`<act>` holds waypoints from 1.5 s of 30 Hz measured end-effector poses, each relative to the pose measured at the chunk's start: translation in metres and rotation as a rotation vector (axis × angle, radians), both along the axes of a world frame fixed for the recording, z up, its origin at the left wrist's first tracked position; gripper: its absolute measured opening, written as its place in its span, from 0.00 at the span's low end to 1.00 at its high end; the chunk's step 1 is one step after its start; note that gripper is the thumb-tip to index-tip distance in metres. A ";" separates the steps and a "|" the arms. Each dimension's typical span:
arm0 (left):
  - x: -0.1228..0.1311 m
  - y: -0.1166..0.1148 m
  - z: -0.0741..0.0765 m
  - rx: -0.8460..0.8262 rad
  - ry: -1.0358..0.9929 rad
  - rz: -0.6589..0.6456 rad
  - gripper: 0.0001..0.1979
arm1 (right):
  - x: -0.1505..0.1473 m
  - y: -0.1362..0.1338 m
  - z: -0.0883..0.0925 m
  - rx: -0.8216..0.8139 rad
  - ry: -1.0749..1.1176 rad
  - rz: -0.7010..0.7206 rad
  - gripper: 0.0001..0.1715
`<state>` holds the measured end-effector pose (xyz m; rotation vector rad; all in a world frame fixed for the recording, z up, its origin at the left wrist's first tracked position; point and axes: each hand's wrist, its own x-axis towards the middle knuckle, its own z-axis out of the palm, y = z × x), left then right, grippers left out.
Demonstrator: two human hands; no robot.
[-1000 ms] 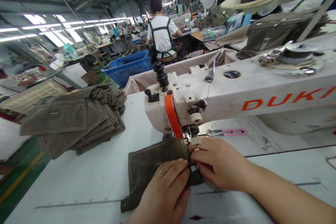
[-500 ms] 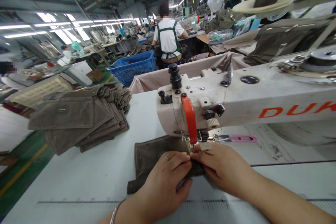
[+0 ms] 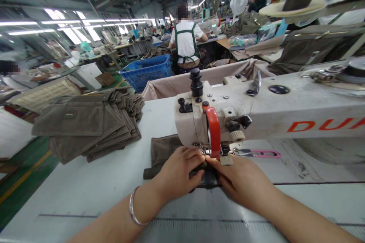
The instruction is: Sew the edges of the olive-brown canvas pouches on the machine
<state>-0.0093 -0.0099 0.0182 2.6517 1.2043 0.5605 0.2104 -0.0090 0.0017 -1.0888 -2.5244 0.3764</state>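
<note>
An olive-brown canvas piece (image 3: 165, 150) lies on the white sewing table (image 3: 94, 193), its near part tucked under my hands. My left hand (image 3: 179, 171) and my right hand (image 3: 242, 180) both pinch a dark folded edge of it, fingertips meeting just below the presser foot (image 3: 207, 151) of a white Juki sewing machine (image 3: 228, 117). The needle area is mostly hidden by a red-orange guard (image 3: 213, 131) and my fingers. A small pale tag or strip (image 3: 226, 160) sits beside my right fingertips.
A pile of similar canvas pieces (image 3: 85, 125) lies on the table to the left. Pink-handled thread snips (image 3: 258, 154) rest behind the machine's needle end. Beyond the table are a beige cloth bin (image 3: 196, 78), a blue plastic crate (image 3: 145, 72), and a co-worker (image 3: 185, 40) seated at another machine.
The view has shifted, with the machine further right in frame. My left hand has slid closer to the presser foot, and less of the canvas shows beneath my hands.
</note>
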 end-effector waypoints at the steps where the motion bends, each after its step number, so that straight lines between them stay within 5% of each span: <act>1: -0.002 0.002 -0.001 -0.010 0.014 0.001 0.14 | 0.001 0.000 0.000 0.002 0.028 0.006 0.23; 8: -0.024 0.020 -0.006 -0.011 0.035 -0.067 0.14 | 0.007 0.003 0.005 0.044 0.209 -0.120 0.16; 14: -0.038 0.022 -0.013 0.056 -0.148 -0.031 0.12 | 0.008 0.011 0.007 0.090 0.068 -0.222 0.07; 18: -0.030 0.018 -0.013 0.077 -0.146 -0.028 0.08 | 0.011 0.012 0.008 0.092 -0.052 -0.249 0.12; 27: -0.009 0.002 -0.013 0.003 -0.200 0.139 0.08 | 0.003 0.010 0.005 0.081 0.119 -0.036 0.06; 34: -0.004 -0.002 -0.015 0.127 -0.121 0.033 0.10 | -0.005 0.015 -0.002 0.244 0.079 0.018 0.09; 45: 0.005 -0.005 -0.009 0.073 -0.142 0.024 0.07 | -0.002 0.007 0.003 0.091 0.168 -0.048 0.07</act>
